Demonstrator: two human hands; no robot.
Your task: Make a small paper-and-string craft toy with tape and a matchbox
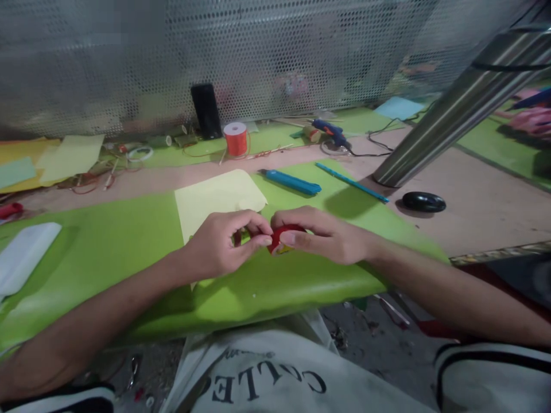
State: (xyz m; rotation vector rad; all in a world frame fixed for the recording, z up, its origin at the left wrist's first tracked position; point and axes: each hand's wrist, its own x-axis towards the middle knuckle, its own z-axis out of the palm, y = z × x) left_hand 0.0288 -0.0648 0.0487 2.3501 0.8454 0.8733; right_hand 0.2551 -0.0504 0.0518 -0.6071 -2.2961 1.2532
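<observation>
Our 2 hands meet over the green mat (107,246). The left hand (224,244) pinches the left edge of a small red piece (282,234) between thumb and forefinger. The right hand (327,235) has its fingers closed on the other side. The piece is held just above the mat, beside the yellow paper (215,198). A blue cutter (293,182) lies beyond.

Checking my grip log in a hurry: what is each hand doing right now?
Left hand: closed, fingertips pinching the small round red and yellow object.
Right hand: closed, fingers gripping the same object.
</observation>
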